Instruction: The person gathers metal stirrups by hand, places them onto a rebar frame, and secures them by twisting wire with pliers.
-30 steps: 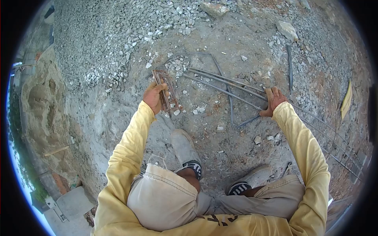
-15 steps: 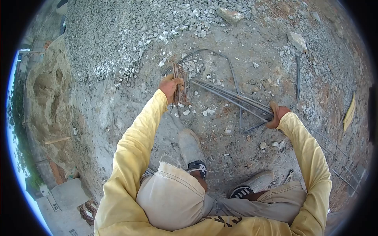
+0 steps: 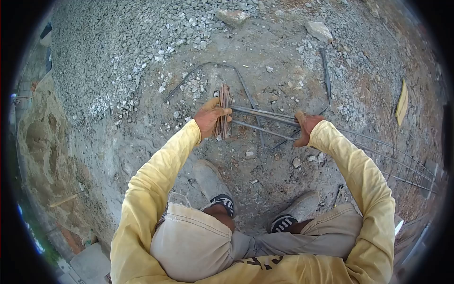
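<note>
My left hand (image 3: pixel 211 116) is closed around a bundle of rusty rebar stirrups (image 3: pixel 224 108), stacked tightly and seen nearly edge-on. My right hand (image 3: pixel 308 128) grips several long grey steel rods (image 3: pixel 272 115) near their left part. The near ends of these rods reach the stirrups and overlap them beside my left thumb; one rod (image 3: pixel 260 128) spreads below the others. From my right hand the rods run off to the lower right, past my sleeve. Part of their ends is hidden behind my left fingers and the stirrups.
A bent dark strip (image 3: pixel 241 78) lies on the dirt beyond my hands. A gravel heap (image 3: pixel 109 52) fills the upper left, with a sand pile (image 3: pixel 45 137) beside it. Large stones (image 3: pixel 319 31) and a yellow scrap (image 3: pixel 401 103) lie farther right. My shoes (image 3: pixel 213 182) stand below.
My right hand has moved left with the rods, bringing their ends up to the stirrups. My left hand has turned the stirrup bundle more edge-on. The view has shifted right.
</note>
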Action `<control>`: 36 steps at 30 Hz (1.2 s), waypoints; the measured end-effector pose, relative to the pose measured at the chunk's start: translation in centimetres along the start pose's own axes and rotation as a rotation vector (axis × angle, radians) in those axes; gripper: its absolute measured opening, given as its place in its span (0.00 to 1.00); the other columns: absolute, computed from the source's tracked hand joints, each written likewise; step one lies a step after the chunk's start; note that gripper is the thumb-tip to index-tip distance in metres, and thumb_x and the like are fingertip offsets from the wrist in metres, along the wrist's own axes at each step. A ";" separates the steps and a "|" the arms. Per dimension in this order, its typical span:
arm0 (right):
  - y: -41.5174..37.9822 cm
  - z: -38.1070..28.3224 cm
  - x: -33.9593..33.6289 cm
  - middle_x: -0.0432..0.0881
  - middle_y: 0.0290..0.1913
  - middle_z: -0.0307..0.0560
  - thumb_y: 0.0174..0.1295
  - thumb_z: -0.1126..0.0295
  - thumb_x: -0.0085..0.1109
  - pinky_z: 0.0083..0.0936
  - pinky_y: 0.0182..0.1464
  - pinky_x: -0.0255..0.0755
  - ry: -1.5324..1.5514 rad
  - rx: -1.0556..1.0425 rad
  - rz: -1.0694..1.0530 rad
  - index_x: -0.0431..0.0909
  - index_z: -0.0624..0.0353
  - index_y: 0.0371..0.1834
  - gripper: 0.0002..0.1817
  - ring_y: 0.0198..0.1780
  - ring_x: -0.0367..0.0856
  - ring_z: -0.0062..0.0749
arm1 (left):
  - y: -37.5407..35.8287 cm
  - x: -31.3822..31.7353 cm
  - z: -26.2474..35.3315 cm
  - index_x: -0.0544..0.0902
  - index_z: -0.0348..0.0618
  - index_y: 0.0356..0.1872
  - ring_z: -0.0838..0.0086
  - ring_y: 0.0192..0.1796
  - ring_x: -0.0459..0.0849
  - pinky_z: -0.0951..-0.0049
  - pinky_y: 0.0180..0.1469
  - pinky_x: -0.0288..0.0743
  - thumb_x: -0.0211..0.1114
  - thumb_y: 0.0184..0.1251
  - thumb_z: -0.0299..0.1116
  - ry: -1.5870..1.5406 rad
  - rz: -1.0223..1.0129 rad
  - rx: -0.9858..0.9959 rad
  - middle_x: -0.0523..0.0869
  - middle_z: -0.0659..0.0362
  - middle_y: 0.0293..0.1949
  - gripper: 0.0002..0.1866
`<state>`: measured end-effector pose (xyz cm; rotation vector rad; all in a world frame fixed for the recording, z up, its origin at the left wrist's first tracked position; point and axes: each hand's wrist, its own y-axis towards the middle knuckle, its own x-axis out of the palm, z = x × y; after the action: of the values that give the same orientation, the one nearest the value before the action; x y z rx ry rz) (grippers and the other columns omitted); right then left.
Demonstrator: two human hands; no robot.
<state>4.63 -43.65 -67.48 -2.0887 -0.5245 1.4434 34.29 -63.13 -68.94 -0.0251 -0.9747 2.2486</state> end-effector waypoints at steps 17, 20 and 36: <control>2.5 -5.2 5.4 0.84 0.45 0.63 0.64 0.57 0.58 0.45 0.50 0.76 0.808 0.370 0.191 0.74 0.61 0.56 0.23 0.48 0.84 0.58 | 2.7 10.5 -4.0 0.70 0.45 0.59 0.68 0.49 0.83 0.59 0.53 0.80 0.53 0.75 0.29 0.005 -0.267 -0.233 0.81 0.58 0.49 0.14; 3.6 -3.7 5.9 0.87 0.36 0.54 0.64 0.61 0.57 0.40 0.42 0.79 0.943 0.279 0.098 0.81 0.61 0.47 0.16 0.37 0.87 0.44 | 2.4 10.4 -3.9 0.69 0.46 0.59 0.69 0.47 0.82 0.61 0.51 0.80 0.52 0.76 0.32 0.026 -0.273 -0.244 0.81 0.59 0.47 0.14; -8.0 12.1 10.6 0.85 0.32 0.46 0.66 0.56 0.60 0.33 0.33 0.81 1.348 0.478 0.231 0.83 0.57 0.51 0.18 0.32 0.85 0.32 | 2.0 9.4 -5.0 0.66 0.41 0.66 0.66 0.51 0.82 0.64 0.55 0.77 0.61 0.71 0.34 0.194 -0.223 -0.217 0.81 0.54 0.52 0.26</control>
<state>-3.11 -28.57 -73.49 -2.1707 0.5491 -0.0140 27.24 -55.35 -71.67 -0.2153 -1.0555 1.8924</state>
